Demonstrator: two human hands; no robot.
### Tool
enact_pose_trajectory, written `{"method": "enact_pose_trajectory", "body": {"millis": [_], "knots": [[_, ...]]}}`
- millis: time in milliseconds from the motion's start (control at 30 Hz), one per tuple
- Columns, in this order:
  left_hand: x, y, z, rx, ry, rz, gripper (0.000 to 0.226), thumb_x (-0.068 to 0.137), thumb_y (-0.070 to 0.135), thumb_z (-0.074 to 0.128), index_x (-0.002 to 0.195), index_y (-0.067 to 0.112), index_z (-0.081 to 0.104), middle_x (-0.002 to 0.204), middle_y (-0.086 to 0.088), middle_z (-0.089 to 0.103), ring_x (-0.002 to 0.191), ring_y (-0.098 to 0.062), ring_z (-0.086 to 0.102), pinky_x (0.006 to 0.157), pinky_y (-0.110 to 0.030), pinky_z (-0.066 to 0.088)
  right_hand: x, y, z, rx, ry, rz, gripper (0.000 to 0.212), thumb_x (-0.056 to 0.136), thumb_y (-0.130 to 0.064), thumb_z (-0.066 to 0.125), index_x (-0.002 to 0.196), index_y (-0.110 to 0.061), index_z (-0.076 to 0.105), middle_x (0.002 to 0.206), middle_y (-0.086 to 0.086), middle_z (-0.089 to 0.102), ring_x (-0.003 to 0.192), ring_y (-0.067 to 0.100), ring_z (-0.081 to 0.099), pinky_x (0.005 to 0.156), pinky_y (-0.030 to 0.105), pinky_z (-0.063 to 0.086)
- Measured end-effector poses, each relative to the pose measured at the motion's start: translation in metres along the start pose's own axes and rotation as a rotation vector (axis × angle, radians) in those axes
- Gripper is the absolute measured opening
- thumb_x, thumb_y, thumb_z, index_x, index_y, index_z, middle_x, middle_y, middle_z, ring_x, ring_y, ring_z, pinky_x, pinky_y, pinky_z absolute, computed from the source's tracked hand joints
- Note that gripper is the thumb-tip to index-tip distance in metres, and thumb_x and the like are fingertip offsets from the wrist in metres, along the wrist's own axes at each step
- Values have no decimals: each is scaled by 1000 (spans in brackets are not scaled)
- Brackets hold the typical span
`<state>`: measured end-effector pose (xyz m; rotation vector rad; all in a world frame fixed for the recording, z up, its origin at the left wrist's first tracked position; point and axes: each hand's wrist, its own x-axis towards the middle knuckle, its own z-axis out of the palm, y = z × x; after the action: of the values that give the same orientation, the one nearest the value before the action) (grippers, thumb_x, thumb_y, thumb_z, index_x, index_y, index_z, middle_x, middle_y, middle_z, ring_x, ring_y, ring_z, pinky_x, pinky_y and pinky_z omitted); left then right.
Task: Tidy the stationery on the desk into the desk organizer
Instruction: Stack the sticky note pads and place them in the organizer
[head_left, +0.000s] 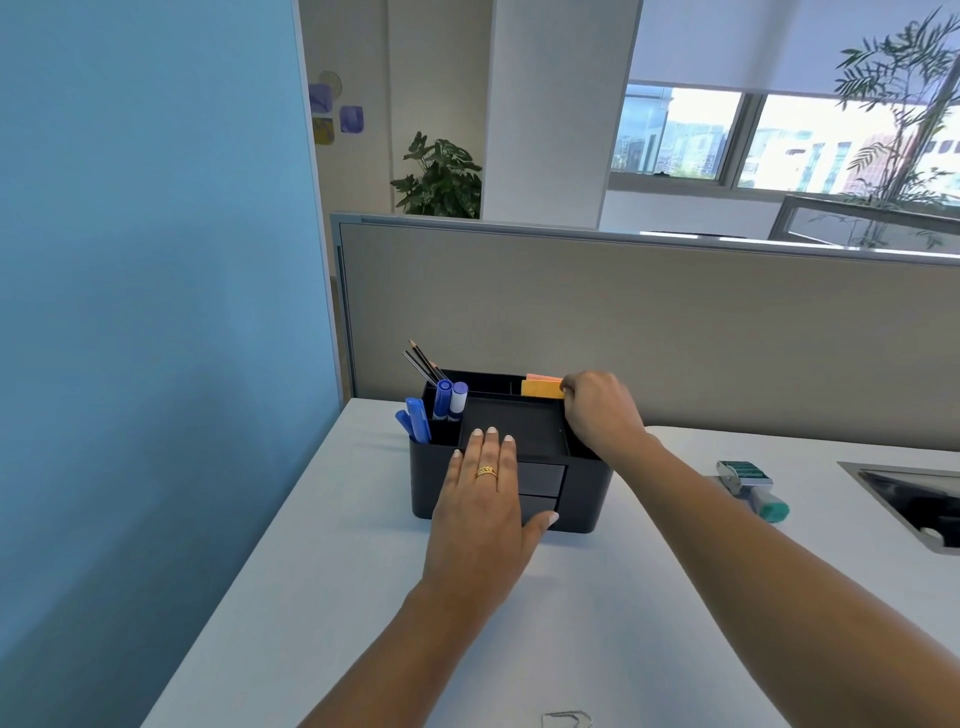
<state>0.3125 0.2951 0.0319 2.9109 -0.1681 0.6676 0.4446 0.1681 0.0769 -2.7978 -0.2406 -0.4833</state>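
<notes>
White bench carries a bent wire paper clip at its near edge. Farther on, the left hand rests flat, fingers straight, on the front of the black plastic desk organizer. At the organizer's back right compartment, the right hand pinches an orange sticky-note pad standing inside. Blue pens stand in the left compartments.
</notes>
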Motion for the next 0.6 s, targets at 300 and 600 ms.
{"method": "enact_pose_trajectory", "body": {"millis": [300,600], "knots": [[-2,-8,-9,-23,23,26,69,91,47,42,144,7,23,151,-9,27,141,-23,23,111,-36,7,-86,-43,-32,644,414,82,18,91,-5,49,94,-10,66,88,-3,60,76,3,51,69,7,39],[-28,-55,-4,118,69,23,60,76,34,50,128,5,51,131,-12,55,121,-26,54,99,-44,33,-160,-75,18,1569,-98,779,21,92,0,46,93,-13,63,97,4,61,90,16,56,71,24,49]]}}
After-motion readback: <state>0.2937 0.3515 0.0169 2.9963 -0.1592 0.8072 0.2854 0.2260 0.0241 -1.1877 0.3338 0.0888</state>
